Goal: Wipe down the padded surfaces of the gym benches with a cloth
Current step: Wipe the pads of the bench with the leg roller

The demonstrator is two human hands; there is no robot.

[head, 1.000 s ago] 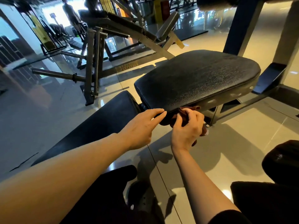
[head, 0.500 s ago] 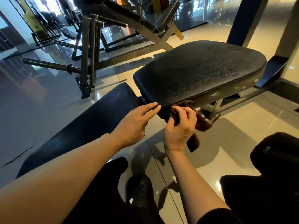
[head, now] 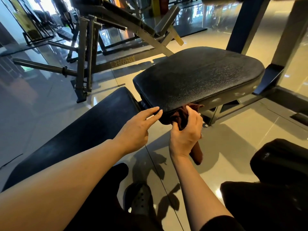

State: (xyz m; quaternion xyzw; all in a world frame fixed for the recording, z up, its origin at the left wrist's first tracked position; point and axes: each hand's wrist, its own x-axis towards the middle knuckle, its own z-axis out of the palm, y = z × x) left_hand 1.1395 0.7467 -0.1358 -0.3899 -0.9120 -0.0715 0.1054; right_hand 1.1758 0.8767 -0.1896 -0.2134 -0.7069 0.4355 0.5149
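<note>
A black padded seat [head: 200, 79] fills the middle of the view, with a long black back pad [head: 86, 130] sloping down to its left. My right hand [head: 185, 135] grips a dark brown cloth [head: 180, 118] bunched against the seat's near edge; one end of the cloth hangs below my wrist. My left hand [head: 138, 129] reaches toward the seat's near left corner with straight fingers, the tips touching the edge of the pad.
Grey steel frames and a bar [head: 83, 64] of another machine stand at the back left. A dark upright post [head: 246, 22] and a foot plate [head: 266, 80] lie behind the seat at right. Glossy tiled floor [head: 241, 139] surrounds the bench. Another black pad [head: 283, 160] sits at lower right.
My right hand has shifted slightly along the seat's near edge, and more of the cloth now shows, hanging below the wrist. My left hand stays at the seat's corner.
</note>
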